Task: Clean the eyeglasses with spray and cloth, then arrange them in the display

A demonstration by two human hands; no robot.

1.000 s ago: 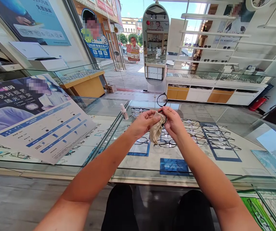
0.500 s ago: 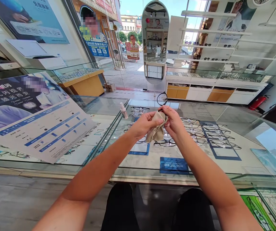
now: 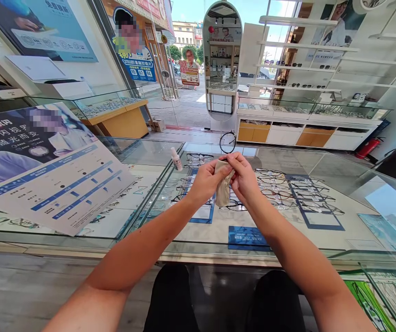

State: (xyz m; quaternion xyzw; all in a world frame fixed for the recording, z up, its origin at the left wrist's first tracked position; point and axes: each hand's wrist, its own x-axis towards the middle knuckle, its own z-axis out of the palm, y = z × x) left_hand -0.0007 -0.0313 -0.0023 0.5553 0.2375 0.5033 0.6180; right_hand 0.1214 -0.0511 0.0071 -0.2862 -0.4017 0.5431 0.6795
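Beige cloth [image 3: 222, 193] hangs from my left hand [image 3: 208, 179], thumb and fingers pinching it against black-rimmed glasses [image 3: 227, 152]. My right hand [image 3: 246, 179], fingers curled in, grips the frame above the glass counter [image 3: 198, 237], one round rim standing clear. I'd brace close to the covered rim and rub lightly, without twisting.

The blue sign [image 3: 138, 69] reads "STELLEST", the counter board [image 3: 54, 168] "优闪视界".
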